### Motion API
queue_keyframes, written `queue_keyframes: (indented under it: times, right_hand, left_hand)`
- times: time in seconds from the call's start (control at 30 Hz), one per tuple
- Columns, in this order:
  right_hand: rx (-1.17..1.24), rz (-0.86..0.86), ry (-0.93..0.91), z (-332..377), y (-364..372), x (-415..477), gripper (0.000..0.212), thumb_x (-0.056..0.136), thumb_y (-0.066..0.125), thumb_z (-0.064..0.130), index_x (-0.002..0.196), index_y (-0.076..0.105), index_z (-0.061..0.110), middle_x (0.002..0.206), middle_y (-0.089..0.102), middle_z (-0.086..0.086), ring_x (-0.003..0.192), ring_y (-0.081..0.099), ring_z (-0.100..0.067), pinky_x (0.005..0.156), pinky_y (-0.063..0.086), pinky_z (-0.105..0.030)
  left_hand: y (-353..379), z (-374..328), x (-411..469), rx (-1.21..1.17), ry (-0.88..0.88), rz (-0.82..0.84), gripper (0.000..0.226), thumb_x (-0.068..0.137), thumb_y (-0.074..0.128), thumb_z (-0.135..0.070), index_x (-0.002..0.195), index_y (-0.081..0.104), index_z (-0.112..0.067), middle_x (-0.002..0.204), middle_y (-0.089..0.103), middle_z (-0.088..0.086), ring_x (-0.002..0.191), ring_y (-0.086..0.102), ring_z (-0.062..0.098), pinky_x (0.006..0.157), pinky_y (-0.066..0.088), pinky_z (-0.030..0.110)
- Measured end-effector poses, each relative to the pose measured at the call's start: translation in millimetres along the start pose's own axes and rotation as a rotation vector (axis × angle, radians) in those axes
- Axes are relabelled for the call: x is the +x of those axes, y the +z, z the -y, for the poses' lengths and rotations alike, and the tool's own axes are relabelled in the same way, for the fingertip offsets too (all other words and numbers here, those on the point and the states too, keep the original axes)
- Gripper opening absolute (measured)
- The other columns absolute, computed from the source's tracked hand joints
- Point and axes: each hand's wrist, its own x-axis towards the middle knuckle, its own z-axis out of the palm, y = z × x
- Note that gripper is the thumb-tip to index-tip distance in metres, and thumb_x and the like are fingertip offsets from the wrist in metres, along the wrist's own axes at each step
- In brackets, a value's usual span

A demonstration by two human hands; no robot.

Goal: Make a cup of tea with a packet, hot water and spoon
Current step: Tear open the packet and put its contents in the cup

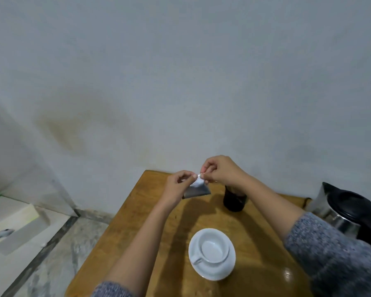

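A small silvery tea packet (pixel 197 188) hangs above the far part of the wooden table (pixel 137 232). My left hand (pixel 178 184) pinches its top left corner and my right hand (pixel 221 170) pinches its top right corner. A white cup (pixel 213 250) stands upright and empty on a white saucer (pixel 227 271) near the table's front, its handle pointing left. A steel kettle with a black lid (pixel 347 213) sits at the right edge. No spoon is visible.
A dark jar (pixel 234 199) stands at the back of the table, partly behind my right wrist. The table backs onto a pale wall. On the floor to the left lies a light box (pixel 15 228).
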Motion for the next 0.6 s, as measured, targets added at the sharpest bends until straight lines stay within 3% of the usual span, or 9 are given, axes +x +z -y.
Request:
queue_keyframes:
  times: [0.13, 0.27, 0.4, 0.53, 0.6]
  right_hand:
    - [0.035, -0.045, 0.049, 4, -8, 1, 0.005, 0.078, 0.07, 0.0, 0.082, 0.069, -0.003, 0.063, 0.069, -0.013, 0.052, 0.065, -0.012, 0.068, 0.059, -0.031]
    - [0.017, -0.028, 0.08, 13, -13, 6, 0.005, 0.077, 0.07, -0.001, 0.082, 0.069, 0.0, 0.07, 0.072, -0.016, 0.056, 0.068, -0.012, 0.066, 0.06, -0.022]
    - [-0.025, -0.028, 0.091, 27, -6, 9, 0.009, 0.078, 0.068, 0.0, 0.086, 0.068, 0.0, 0.079, 0.073, -0.023, 0.066, 0.071, -0.02, 0.077, 0.06, -0.03]
    - [-0.088, -0.091, 0.078, 37, 1, 15, 0.006, 0.077, 0.066, 0.001, 0.08, 0.071, 0.001, 0.074, 0.074, -0.019, 0.069, 0.072, -0.022, 0.078, 0.059, -0.033]
    - [-0.112, -0.111, 0.074, 43, 2, 17, 0.007, 0.076, 0.065, 0.0, 0.077, 0.072, 0.002, 0.07, 0.073, -0.017, 0.065, 0.07, -0.021, 0.076, 0.059, -0.033]
  left_hand:
    - [2, -8, 13, -0.014, -0.01, 0.051, 0.01, 0.084, 0.064, -0.013, 0.087, 0.07, -0.006, 0.08, 0.067, 0.001, 0.074, 0.061, 0.004, 0.068, 0.046, 0.01]
    - [-6, -13, 23, 0.067, 0.023, 0.058, 0.008, 0.081, 0.067, -0.013, 0.084, 0.072, -0.007, 0.081, 0.065, -0.004, 0.07, 0.062, -0.007, 0.067, 0.047, 0.006]
    - [-17, -16, 28, 0.16, 0.044, 0.087, 0.012, 0.082, 0.067, -0.017, 0.086, 0.072, -0.008, 0.086, 0.066, 0.002, 0.084, 0.06, 0.01, 0.076, 0.046, 0.021]
    - [-26, -19, 31, 0.171, 0.068, 0.13, 0.013, 0.086, 0.061, -0.018, 0.087, 0.071, -0.01, 0.085, 0.068, -0.001, 0.079, 0.06, -0.004, 0.081, 0.044, 0.02]
    - [-29, -20, 32, 0.157, 0.075, 0.137, 0.012, 0.087, 0.058, -0.019, 0.085, 0.07, -0.014, 0.085, 0.068, -0.003, 0.081, 0.06, -0.003, 0.082, 0.044, 0.02]
